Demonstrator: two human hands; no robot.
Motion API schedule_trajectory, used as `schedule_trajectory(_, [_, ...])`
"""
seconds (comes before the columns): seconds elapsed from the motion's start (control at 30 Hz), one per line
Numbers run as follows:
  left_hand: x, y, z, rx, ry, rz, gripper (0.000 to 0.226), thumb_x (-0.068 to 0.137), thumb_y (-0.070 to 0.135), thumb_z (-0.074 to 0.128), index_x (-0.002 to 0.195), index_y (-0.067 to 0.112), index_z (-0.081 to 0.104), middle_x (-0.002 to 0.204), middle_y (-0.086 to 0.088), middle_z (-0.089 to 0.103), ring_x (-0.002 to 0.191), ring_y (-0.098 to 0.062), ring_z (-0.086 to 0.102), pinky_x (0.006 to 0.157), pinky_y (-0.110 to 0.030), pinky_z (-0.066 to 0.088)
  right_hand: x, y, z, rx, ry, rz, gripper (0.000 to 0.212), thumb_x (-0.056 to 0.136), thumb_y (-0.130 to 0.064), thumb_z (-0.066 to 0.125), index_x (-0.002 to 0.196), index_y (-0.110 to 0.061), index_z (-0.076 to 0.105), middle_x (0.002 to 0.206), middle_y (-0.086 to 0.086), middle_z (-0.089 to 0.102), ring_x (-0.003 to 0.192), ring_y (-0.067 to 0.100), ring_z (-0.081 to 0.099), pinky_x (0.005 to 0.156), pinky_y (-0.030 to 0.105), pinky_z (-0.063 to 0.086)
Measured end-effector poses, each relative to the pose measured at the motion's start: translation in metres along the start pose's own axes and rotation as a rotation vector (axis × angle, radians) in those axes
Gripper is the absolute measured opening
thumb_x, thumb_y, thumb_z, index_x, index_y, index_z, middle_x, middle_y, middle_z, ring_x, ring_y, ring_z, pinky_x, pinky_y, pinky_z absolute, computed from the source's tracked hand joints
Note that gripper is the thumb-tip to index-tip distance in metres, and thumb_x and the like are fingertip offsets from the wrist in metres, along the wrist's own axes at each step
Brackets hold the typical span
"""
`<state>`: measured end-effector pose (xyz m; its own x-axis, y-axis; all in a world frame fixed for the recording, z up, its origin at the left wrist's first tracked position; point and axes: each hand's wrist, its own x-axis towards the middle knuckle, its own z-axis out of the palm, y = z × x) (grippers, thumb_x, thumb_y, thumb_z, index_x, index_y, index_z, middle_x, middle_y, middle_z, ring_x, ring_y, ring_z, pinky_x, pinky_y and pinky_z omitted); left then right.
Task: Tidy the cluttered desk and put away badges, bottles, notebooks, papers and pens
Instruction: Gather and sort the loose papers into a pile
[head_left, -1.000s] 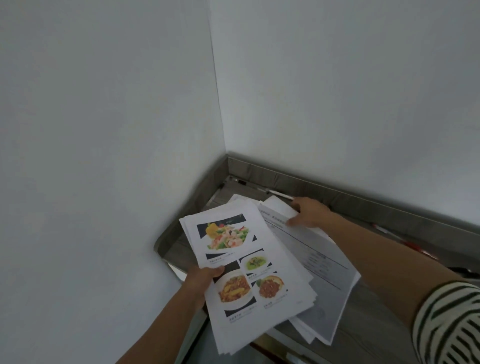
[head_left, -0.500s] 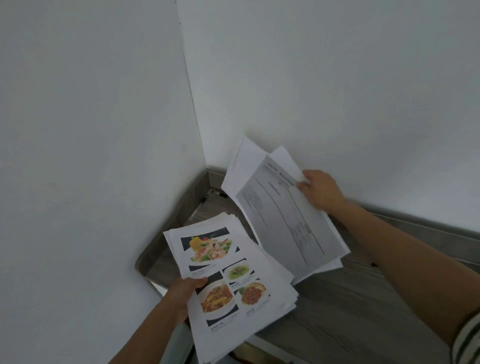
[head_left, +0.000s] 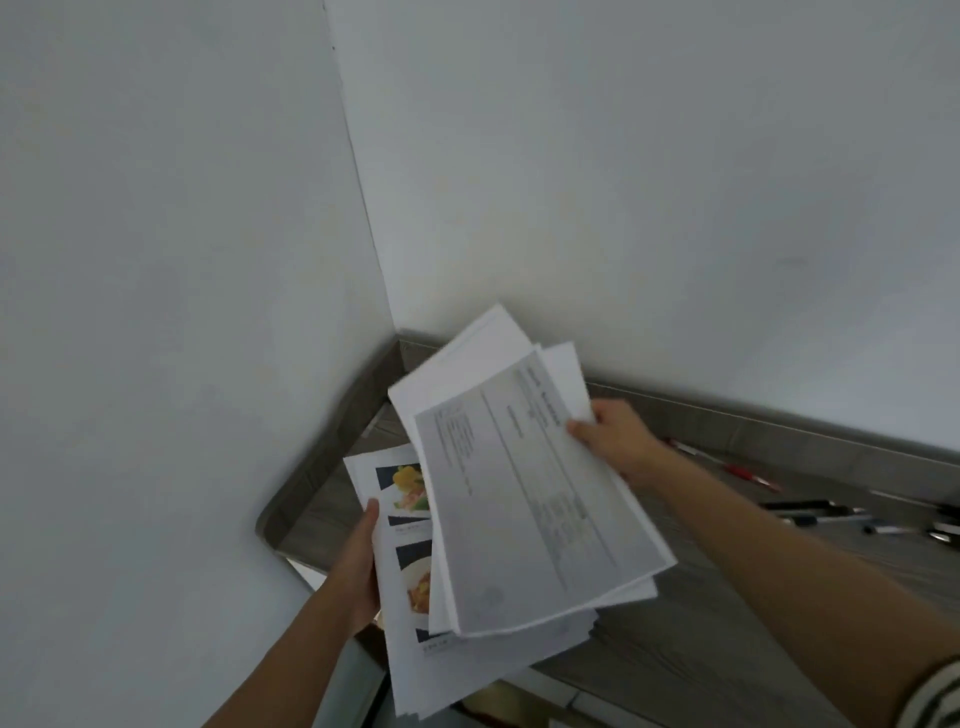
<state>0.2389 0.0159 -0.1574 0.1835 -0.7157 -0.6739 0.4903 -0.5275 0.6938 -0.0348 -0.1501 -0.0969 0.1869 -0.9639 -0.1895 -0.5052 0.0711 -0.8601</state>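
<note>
My left hand (head_left: 358, 566) grips the left edge of a stack of white papers with food photos (head_left: 410, 571), held above the desk corner. My right hand (head_left: 615, 441) pinches the right edge of a second bunch of text sheets (head_left: 530, 499). These text sheets lie tilted over the food-photo stack and cover most of it. Both bunches hang in the air over the grey wooden desk (head_left: 701, 639). Several pens (head_left: 810, 512) lie on the desk at the right, beyond my right forearm, among them a red pen (head_left: 748, 475).
Two white walls meet in a corner (head_left: 374, 249) right behind the papers. A raised grey rim (head_left: 779, 431) runs along the desk's back and left edges. A striped sleeve (head_left: 935, 696) shows at the bottom right.
My right hand has lifted the text sheets off the desk and brought them down and left, over the food-photo stack in my left hand. Pens have come into view at the right.
</note>
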Motion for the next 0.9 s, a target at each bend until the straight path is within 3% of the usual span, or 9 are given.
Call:
schedule_trajectory(0.1, [-0.001,0.003,0.003,0.032,-0.044,0.011,0.053,0.093,0.058,0.045,0.114,0.015,0.068,0.110,-0.020,0.070,0.105,-0.039,0.064,0.084,-0.047,0.053,-0.010,0.032,0.046,-0.009,-0.110,0.129,0.028,0.098,-0.013,0.055,0.118,0.003,0.063,0.115,0.014,0.067,0.097,0.025,0.066,0.079,0.033,0.054])
schedule_trajectory(0.17, [-0.001,0.001,0.007,0.137,-0.020,0.029,0.037,0.091,0.040,0.060,0.112,0.010,0.068,0.105,-0.019,0.072,0.098,-0.037,0.066,0.076,-0.042,0.056,-0.020,0.042,0.068,-0.068,-0.187,0.153,0.029,0.100,-0.017,0.052,0.123,-0.003,0.062,0.120,0.012,0.066,0.104,0.025,0.065,0.082,0.030,0.051])
schedule_trajectory(0.23, [0.002,-0.005,0.009,0.175,-0.012,0.041,0.038,0.084,0.020,0.070,0.118,0.002,0.065,0.106,-0.021,0.071,0.098,-0.039,0.066,0.081,-0.048,0.056,-0.027,0.044,0.080,-0.108,-0.248,0.122,0.031,0.100,-0.021,0.051,0.126,-0.008,0.061,0.123,0.008,0.066,0.107,0.023,0.065,0.084,0.029,0.051])
schedule_trajectory(0.4, [-0.005,0.001,0.024,0.191,-0.091,0.196,0.040,0.083,-0.001,0.068,0.123,0.001,0.061,0.108,-0.022,0.070,0.098,-0.040,0.066,0.078,-0.049,0.058,-0.035,0.041,0.061,0.107,-0.254,0.104,0.031,0.096,-0.019,0.060,0.126,-0.008,0.060,0.123,0.007,0.066,0.097,0.018,0.067,0.084,0.032,0.055])
schedule_trajectory(0.47, [-0.017,0.018,0.036,0.191,-0.211,0.285,0.045,0.079,-0.001,0.072,0.122,0.003,0.060,0.112,-0.024,0.068,0.100,-0.042,0.065,0.080,-0.055,0.056,-0.036,0.044,0.037,0.323,-0.249,0.111,0.048,0.083,-0.021,0.077,0.127,-0.013,0.058,0.125,0.006,0.067,0.099,0.017,0.070,0.086,0.038,0.057])
schedule_trajectory(0.53, [-0.032,0.039,0.051,0.226,-0.352,0.375,0.048,0.074,0.003,0.074,0.120,0.005,0.062,0.115,-0.024,0.066,0.104,-0.043,0.064,0.085,-0.060,0.053,-0.036,0.038,0.009,0.428,-0.271,0.125,0.080,0.063,-0.033,0.089,0.133,-0.024,0.051,0.125,0.000,0.066,0.107,0.018,0.068,0.090,0.044,0.056])
schedule_trajectory(0.6, [-0.049,0.060,0.072,0.276,-0.444,0.485,0.039,0.072,0.003,0.071,0.110,0.010,0.068,0.111,-0.019,0.069,0.099,-0.038,0.067,0.080,-0.052,0.057,-0.039,0.026,-0.021,0.481,-0.344,0.087,0.098,0.054,-0.039,0.095,0.139,-0.025,0.047,0.128,0.001,0.064,0.115,0.022,0.065,0.096,0.050,0.052])
schedule_trajectory(0.73, [-0.067,0.088,0.104,0.347,-0.519,0.657,0.032,0.071,0.002,0.068,0.102,0.008,0.068,0.100,-0.009,0.073,0.091,-0.027,0.070,0.073,-0.037,0.058,-0.055,-0.014,-0.069,0.477,-0.441,-0.111,0.061,0.074,-0.020,0.082,0.129,-0.009,0.058,0.126,0.012,0.066,0.114,0.030,0.064,0.090,0.044,0.056])
schedule_trajectory(0.9, [-0.053,0.089,0.117,0.417,-0.441,0.775,0.035,0.069,0.003,0.074,0.102,0.011,0.065,0.094,-0.001,0.072,0.092,-0.021,0.068,0.076,-0.036,0.059,-0.074,-0.032,-0.090,0.360,-0.213,-0.253,0.034,0.080,-0.004,0.073,0.111,-0.016,0.068,0.107,-0.003,0.074,0.101,0.014,0.070,0.076,0.025,0.058])
